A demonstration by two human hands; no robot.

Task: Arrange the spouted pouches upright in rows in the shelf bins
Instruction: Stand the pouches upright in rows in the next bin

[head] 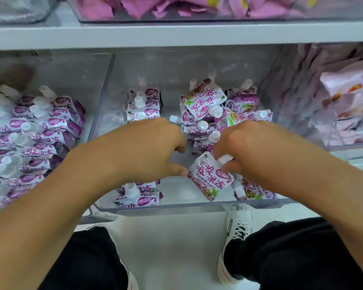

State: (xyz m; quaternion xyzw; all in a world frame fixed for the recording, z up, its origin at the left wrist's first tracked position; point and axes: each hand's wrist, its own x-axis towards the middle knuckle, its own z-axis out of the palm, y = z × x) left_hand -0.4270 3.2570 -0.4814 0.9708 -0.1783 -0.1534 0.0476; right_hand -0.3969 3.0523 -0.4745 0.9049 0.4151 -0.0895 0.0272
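Note:
Purple-and-white spouted pouches fill a clear middle bin [176, 207]. A short upright row [144, 105] stands at its back left, and two more upright pouches [140, 195] stand at the front left. A loose heap [214, 114] lies jumbled on the right side. My right hand [245, 147] grips one tilted pouch [210, 178] near its white cap. My left hand [153, 147] has curled fingers, its thumb tip touching that pouch's left edge; what its fingers hold is hidden.
The left bin [105, 84] holds several purple pouches [34, 135] in leaning rows. A right bin [344, 114] holds pale pink packets. The shelf above [176, 34] carries a bin of pink packets. Below, white floor, my dark trousers and a white shoe [237, 231].

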